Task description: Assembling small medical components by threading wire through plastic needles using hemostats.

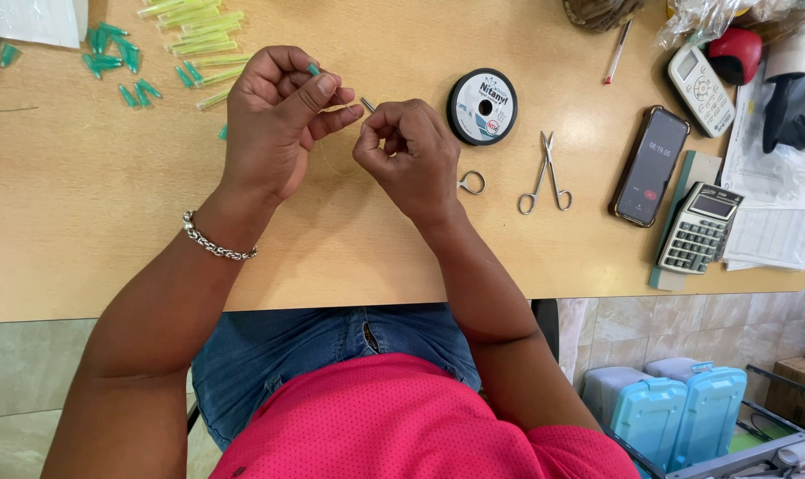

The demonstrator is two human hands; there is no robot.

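My left hand point(274, 120) is curled over the wooden table point(83, 204), pinching a small green-capped needle piece point(314, 69) between thumb and fingers. My right hand point(411, 155) sits just beside it, fingers closed on a thin metal needle point(368, 105) and a fine yellowish thread point(331, 164) that loops below the hands. A metal instrument's ring handle point(473, 183) pokes out from under my right hand. A black spool of thread point(482, 106) lies just right of the hands.
Green caps point(110, 58) and yellow-green tubes point(198, 35) are scattered at the back left. Small scissors point(544, 173), a phone point(649, 166), a calculator point(700, 228), a handset point(701, 89), papers point(771, 235) and a pen point(617, 51) lie right. Blue cases point(678, 412) stand on the floor.
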